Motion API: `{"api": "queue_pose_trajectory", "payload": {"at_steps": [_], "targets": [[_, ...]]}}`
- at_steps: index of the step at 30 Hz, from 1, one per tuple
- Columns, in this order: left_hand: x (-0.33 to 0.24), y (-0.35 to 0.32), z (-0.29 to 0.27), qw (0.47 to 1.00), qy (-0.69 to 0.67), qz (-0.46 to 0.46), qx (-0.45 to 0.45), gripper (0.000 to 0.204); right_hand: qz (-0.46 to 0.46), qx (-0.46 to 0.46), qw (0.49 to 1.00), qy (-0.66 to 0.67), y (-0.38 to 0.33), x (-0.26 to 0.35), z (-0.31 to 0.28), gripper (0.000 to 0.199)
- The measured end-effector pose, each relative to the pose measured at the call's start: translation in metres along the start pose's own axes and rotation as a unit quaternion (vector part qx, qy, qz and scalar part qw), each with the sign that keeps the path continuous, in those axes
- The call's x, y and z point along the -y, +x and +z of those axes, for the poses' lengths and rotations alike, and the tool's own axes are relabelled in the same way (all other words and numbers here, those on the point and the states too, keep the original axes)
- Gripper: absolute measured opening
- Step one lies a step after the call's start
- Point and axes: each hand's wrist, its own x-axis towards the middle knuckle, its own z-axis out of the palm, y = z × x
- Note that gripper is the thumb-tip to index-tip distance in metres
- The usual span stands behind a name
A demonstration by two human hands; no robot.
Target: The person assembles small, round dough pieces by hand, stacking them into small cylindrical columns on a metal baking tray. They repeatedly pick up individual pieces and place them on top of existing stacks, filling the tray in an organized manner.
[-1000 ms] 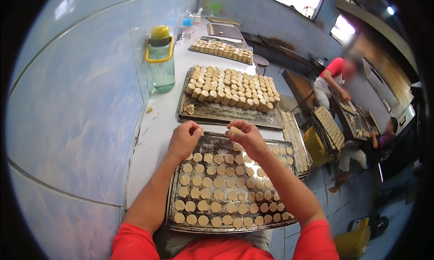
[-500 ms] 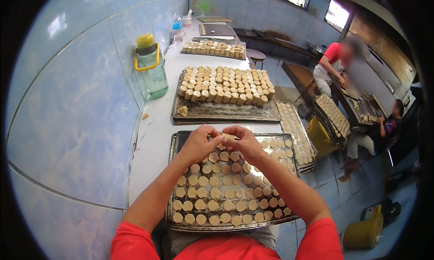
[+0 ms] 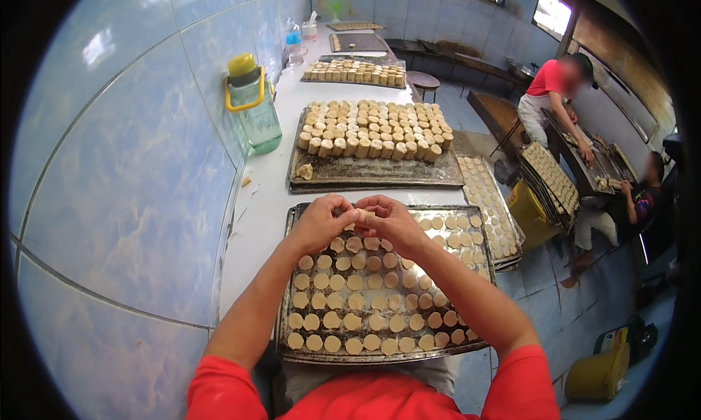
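— Holding one small dough piece [image 3: 359, 217] between both hands, you see? The left hand [image 3: 321, 223] and the right hand [image 3: 391, 223] meet over the far end of the near baking tray [image 3: 286, 288], and the fingertips of both pinch the piece from two sides. Both hands are closed on it, so it hangs in the air and touches nothing below.

— Why so high above the tray?

— I think it is to shape it freely; the fingers can press around it without disturbing the flat dough rounds [image 3: 350, 303] that lie directly under the grip and toward the person. Those rounds are in close rows, almost touching, so the hands have no free place to rest there.

— And the tray beyond the hands?

— Just past the grip lies a dark tray [image 3: 380, 173] with thick pale dough blocks [image 3: 372, 131] packed in tight rows, probably within easy reach for that reason. One loose bit lies at its near left corner.

— What stands to the left?

— A green water jug [image 3: 254, 106] with yellow lid, against the blue tiled wall [image 3: 117, 172], well apart from the grip. To the right, lower than the counter, more filled trays [image 3: 491, 208] are stacked. Farther right, another person in a red shirt [image 3: 549, 80] bends over a second bench.
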Motion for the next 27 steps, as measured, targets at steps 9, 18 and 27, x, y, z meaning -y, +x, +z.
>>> {"api": "queue_pose_trajectory", "payload": {"at_steps": [9, 18, 27], "targets": [[0.004, -0.012, -0.025, 0.988, 0.124, -0.085, -0.025, 0.032, 0.022, -0.005, 0.998, -0.059, 0.019, -0.006, 0.018, 0.032], [0.035, -0.02, -0.041, 0.957, 0.266, -0.043, -0.103, 0.02, 0.021, 0.035, 0.999, -0.034, 0.03, -0.01, 0.033, 0.031], [0.036, -0.02, -0.03, 0.961, 0.237, -0.071, -0.124, 0.025, 0.047, 0.007, 0.998, -0.048, 0.032, -0.007, 0.035, 0.036]]}}
